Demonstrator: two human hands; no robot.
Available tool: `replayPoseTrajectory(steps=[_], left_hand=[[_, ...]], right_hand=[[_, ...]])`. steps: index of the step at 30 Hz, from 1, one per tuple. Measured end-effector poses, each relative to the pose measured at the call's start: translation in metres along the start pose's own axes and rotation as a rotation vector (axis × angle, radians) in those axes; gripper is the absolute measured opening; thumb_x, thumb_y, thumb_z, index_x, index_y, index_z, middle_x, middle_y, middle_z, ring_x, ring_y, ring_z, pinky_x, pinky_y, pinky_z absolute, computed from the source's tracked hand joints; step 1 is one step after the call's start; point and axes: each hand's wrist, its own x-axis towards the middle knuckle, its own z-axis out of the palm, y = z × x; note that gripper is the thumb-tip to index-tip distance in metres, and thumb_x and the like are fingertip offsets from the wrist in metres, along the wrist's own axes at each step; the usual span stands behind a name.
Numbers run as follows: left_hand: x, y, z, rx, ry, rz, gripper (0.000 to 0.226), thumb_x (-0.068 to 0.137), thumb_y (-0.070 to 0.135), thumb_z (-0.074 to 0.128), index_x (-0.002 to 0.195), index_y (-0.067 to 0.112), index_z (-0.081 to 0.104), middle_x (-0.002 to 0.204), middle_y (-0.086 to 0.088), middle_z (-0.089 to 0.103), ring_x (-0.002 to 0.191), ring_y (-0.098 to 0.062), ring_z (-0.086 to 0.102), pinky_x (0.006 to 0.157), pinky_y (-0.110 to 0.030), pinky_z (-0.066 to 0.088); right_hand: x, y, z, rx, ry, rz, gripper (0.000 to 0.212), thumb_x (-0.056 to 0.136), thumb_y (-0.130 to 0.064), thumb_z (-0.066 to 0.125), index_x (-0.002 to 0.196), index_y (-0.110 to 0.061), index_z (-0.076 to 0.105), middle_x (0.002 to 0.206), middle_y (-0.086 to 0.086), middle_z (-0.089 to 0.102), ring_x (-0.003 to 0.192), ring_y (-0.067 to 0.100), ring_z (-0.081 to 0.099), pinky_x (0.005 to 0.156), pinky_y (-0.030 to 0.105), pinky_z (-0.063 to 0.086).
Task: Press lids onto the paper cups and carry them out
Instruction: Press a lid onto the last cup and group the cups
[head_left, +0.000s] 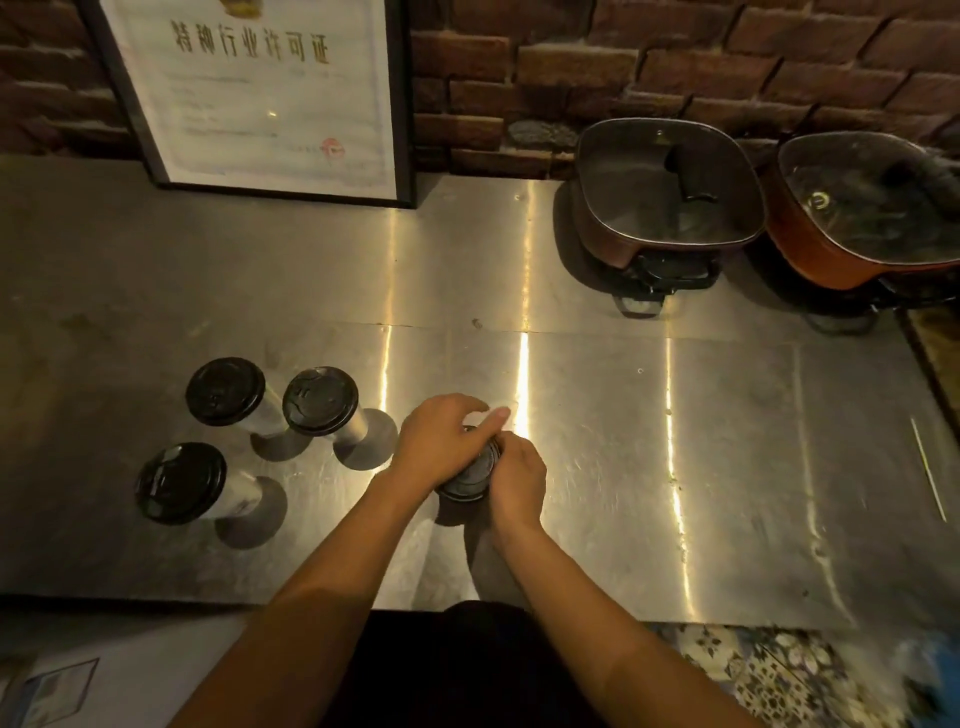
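While three lidded cups (223, 441) are standing at left, the left hand (441, 447) and right hand (517, 480) are gripping a black lid (470, 480) at the steel counter's (675, 441) near centre.

Left hand (441, 441) and right hand (517, 480) close together, fingers (493, 415) curled downward.

Framed certificate (260, 98) against brick wall — heading "特种行业许可证"; smaller print unreadable.
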Motion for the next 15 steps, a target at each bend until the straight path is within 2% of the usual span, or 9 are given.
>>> replayPoseTrajectory(steps=[1,4,6,8,11,15], left_hand=[[-0.006,0.002,-0.003,-0.068,0.093,-0.064,0.058,0.094,0.068,0.044,0.117,0.024,0.074,0.123,0.006,0.072,0.111,-0.015,0.065,0.096,-0.034,0.051],[-0.028,0.005,-0.005,-0.428,0.319,-0.358,0.048,0.100,0.057,0.046,0.114,0.019,0.071,0.112,-0.001,0.072,0.105,-0.018,0.065,0.085,-0.028,0.045],[-0.034,0.007,0.003,-0.592,0.312,-0.509,0.052,0.101,0.056,0.042,0.113,0.014,0.070,0.103,-0.005,0.072,0.101,-0.023,0.068,0.082,-0.029,0.048],[-0.034,0.012,0.011,-0.689,0.271,-0.619,0.053,0.101,0.057,0.040,0.109,0.016,0.072,0.100,-0.003,0.073,0.096,-0.022,0.069,0.089,-0.035,0.055],[-0.030,0.022,0.021,-0.705,0.324,-0.690,0.053,0.101,0.056,0.041,0.100,0.017,0.076,0.097,-0.003,0.076,0.087,-0.017,0.068,0.091,-0.037,0.056],[-0.029,0.022,0.026,-0.633,0.386,-0.710,0.055,0.102,0.052,0.043,0.085,0.013,0.078,0.081,-0.004,0.075,0.073,-0.013,0.066,0.084,-0.036,0.056]], right_hand=[[0.000,-0.004,-0.002,-0.029,0.012,-0.055,0.027,0.103,-0.026,0.046,0.109,-0.020,0.071,0.102,-0.007,0.070,0.095,0.011,0.065,0.075,0.019,0.049],[0.005,-0.017,-0.003,-0.170,-0.025,-0.227,0.027,0.104,-0.026,0.046,0.116,-0.020,0.069,0.109,-0.010,0.067,0.101,0.009,0.060,0.072,0.008,0.039],[0.011,-0.022,0.004,-0.275,-0.122,-0.258,0.028,0.105,-0.028,0.045,0.116,-0.021,0.070,0.108,-0.011,0.066,0.101,0.008,0.061,0.073,0.007,0.038],[0.015,-0.021,0.013,-0.384,-0.235,-0.245,0.033,0.106,-0.034,0.042,0.111,-0.020,0.072,0.105,-0.007,0.070,0.096,0.010,0.064,0.077,0.015,0.044],[0.018,-0.013,0.019,-0.503,-0.232,-0.284,0.039,0.106,-0.039,0.042,0.091,-0.019,0.073,0.086,-0.004,0.073,0.079,0.009,0.067,0.077,0.025,0.052],[0.021,-0.007,0.019,-0.508,-0.164,-0.300,0.040,0.105,-0.031,0.044,0.074,-0.021,0.068,0.070,-0.008,0.068,0.068,0.010,0.066,0.067,0.020,0.048]])
